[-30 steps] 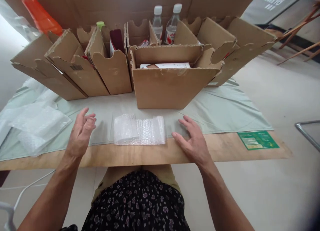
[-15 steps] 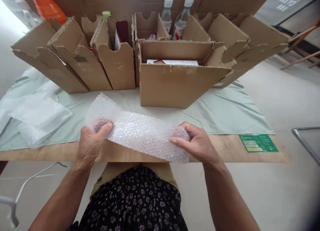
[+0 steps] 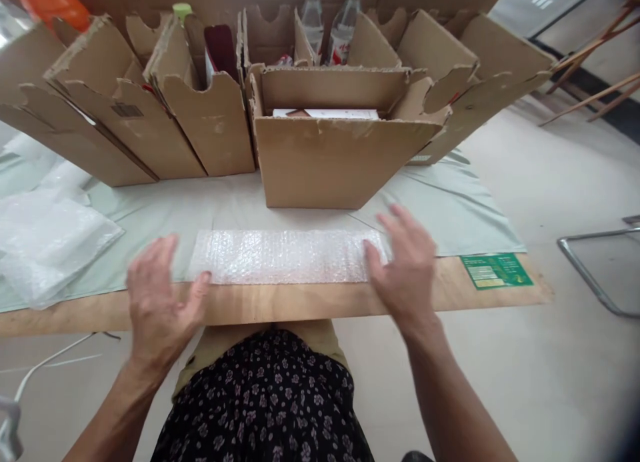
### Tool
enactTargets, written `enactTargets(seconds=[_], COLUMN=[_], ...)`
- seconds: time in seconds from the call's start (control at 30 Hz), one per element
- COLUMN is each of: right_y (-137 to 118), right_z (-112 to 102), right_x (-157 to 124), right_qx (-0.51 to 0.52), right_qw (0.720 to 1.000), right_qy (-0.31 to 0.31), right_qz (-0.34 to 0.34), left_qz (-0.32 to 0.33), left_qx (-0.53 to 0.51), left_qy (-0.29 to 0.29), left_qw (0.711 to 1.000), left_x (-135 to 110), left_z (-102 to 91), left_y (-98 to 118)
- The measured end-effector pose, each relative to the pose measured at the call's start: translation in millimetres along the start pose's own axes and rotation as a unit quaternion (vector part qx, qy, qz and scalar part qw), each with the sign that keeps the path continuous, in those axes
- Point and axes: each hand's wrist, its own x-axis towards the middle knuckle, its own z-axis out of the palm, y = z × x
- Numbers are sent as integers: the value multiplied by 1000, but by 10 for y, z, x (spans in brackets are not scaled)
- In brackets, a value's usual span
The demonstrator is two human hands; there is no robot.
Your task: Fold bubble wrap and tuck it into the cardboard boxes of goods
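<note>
A strip of bubble wrap [image 3: 285, 257] lies flat along the front of the table, partly on the pale green cloth [image 3: 225, 202]. My left hand [image 3: 163, 295] is off its left end, thumb and fingers spread, holding nothing. Over the right end is my right hand [image 3: 403, 269], also open, with its fingers apart and a little blurred. Whether the right thumb touches the wrap I cannot tell. Behind the strip stands a cardboard box [image 3: 320, 162] with a flat white item [image 3: 340, 114] showing inside.
Several cardboard dividers [image 3: 227, 129] stand in a row at the back, with two clear bottles [image 3: 343, 32] among them. More bubble wrap [image 3: 50, 235] is heaped at the left. A green printed card [image 3: 497, 271] lies on the wooden edge [image 3: 300, 302] at right.
The bubble wrap, held in both hands before, now lies flat on the table. Both hands have let go and spread their fingers. The view has shifted slightly.
</note>
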Motion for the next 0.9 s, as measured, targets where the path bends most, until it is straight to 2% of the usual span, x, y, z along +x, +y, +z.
enactTargets(seconds=[0.03, 0.1, 0.17, 0.2, 0.23, 0.3, 0.4, 0.47, 0.53, 0.6, 0.67, 0.73, 0.8, 0.9], right_y=[-183, -528, -696, -673, -577, -210, 420, 594, 455, 84, -321, -544, -470, 76], right_z=[60, 242, 416, 463, 471, 368, 53, -103, -112, 31, 239, 390, 401, 168], right_x=[-43, -105, -149, -177, -214, -316, -471, -510, -475, -381, -273, -213, -242, -385], right_qx=[29, 74, 85, 80, 69, 34, -35, -76, -91, -59, 7, 54, 56, -7], right_qw=[998, 980, 955, 948, 946, 957, 979, 986, 990, 992, 980, 953, 945, 972], right_qy=[-38, -135, -218, -245, -260, -259, -199, -143, -102, -111, -177, -240, -263, -220], right_qz=[-39, -126, -181, -188, -179, -129, -30, 25, 45, 4, -92, -177, -187, -87], left_qz=[53, 129, 150, 145, 134, 114, 106, 89, 75, 86, 117, 139, 144, 148], left_qx=[-6, -17, 6, 26, 48, 85, 93, 84, 70, 52, 43, 50, 57, 37], left_qy=[-35, -147, -232, -252, -260, -255, -247, -235, -208, -186, -198, -228, -248, -258], left_qw=[998, 981, 961, 956, 955, 957, 959, 964, 973, 977, 972, 963, 956, 954], left_x=[13, 35, 35, 25, 9, -41, -116, -123, -88, -38, -9, -11, -36, -64], left_z=[68, 274, 476, 541, 573, 544, 398, 338, 347, 416, 512, 592, 622, 572], left_y=[95, 249, 280, 240, 170, -14, -188, -146, -2, 159, 248, 223, 123, -22])
